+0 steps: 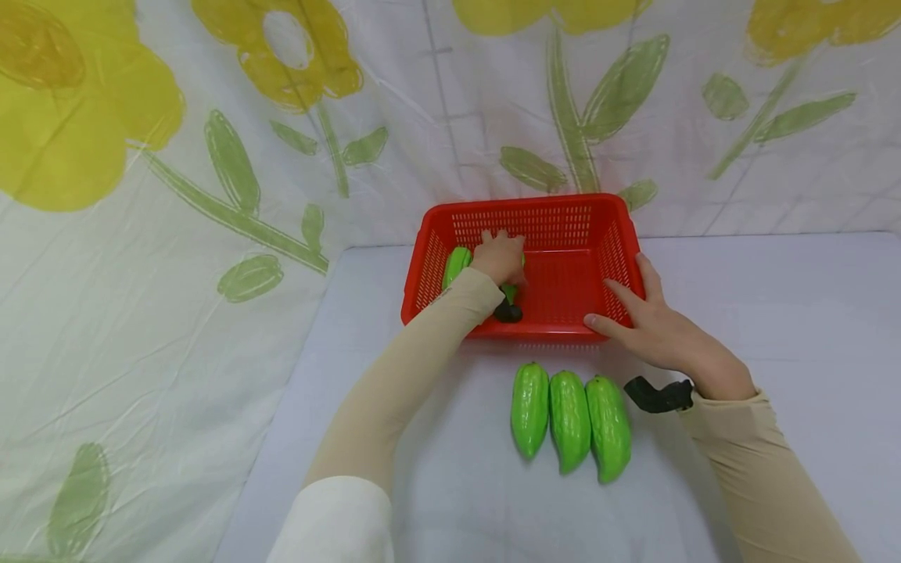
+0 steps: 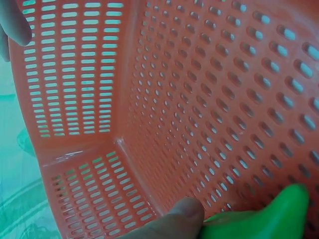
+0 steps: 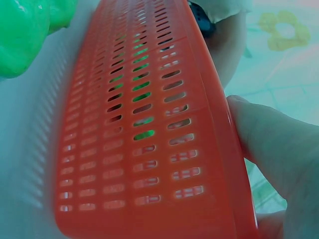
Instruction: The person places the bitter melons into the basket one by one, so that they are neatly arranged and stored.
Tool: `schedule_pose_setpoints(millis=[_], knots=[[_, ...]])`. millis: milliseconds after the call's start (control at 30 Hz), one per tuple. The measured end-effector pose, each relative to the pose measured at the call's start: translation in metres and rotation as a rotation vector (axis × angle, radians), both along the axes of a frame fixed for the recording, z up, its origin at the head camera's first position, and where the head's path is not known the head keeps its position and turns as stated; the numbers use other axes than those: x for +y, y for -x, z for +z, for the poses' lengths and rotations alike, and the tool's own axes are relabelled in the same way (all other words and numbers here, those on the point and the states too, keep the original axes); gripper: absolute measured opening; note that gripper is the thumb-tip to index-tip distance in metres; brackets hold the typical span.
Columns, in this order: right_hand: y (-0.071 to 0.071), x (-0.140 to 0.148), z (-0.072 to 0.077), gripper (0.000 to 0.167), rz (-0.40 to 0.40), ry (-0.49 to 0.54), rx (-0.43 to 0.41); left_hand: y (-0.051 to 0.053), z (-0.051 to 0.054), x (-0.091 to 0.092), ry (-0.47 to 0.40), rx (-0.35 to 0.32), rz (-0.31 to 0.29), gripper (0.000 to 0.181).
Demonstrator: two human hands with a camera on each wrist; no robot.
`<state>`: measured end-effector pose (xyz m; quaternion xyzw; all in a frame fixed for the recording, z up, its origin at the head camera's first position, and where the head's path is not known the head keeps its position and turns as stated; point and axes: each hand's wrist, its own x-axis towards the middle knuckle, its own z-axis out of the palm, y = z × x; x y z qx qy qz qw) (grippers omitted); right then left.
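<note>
In the head view, a red basket (image 1: 556, 332) stands near the back of the table. My left hand (image 1: 498, 262) is down inside its left part, over a green ridged vegetable (image 1: 509, 293) that it partly hides. The left wrist view has the thumb (image 2: 185, 219) against a green vegetable (image 2: 259, 221); the other fingers' grip is mostly hidden. Another green vegetable (image 1: 457, 262) lies at the basket's left side. My right hand (image 1: 655, 328) rests on the basket's right front corner, fingers spread and fairly straight, with its thumb (image 3: 269, 139) touching the rim in the right wrist view.
Three green vegetables (image 1: 569, 422) lie side by side on the white table in front of the basket, left of my right wrist. Behind the table hangs a white cloth (image 1: 394, 156) with yellow flowers. Dark straps sit at both wrists.
</note>
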<state>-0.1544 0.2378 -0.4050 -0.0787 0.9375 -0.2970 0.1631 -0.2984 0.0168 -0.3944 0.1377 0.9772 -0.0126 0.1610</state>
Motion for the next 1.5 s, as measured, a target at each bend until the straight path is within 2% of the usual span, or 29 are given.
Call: schedule_pose_setpoints(millis=[567, 1067, 1500], knots=[[0.001, 0.0, 0.001, 0.099, 0.004, -0.008, 0.0, -0.001, 0.004, 0.002, -0.055, -0.002, 0.012, 0.082], [0.0, 0.0, 0.003, 0.099, 0.011, 0.001, -0.004, -0.007, 0.021, 0.0, -0.099, 0.002, 0.001, 0.077], [0.0, 0.0, 0.002, 0.099, 0.01, 0.0, -0.003, -0.017, 0.039, -0.006, -0.117, 0.021, 0.005, 0.084]])
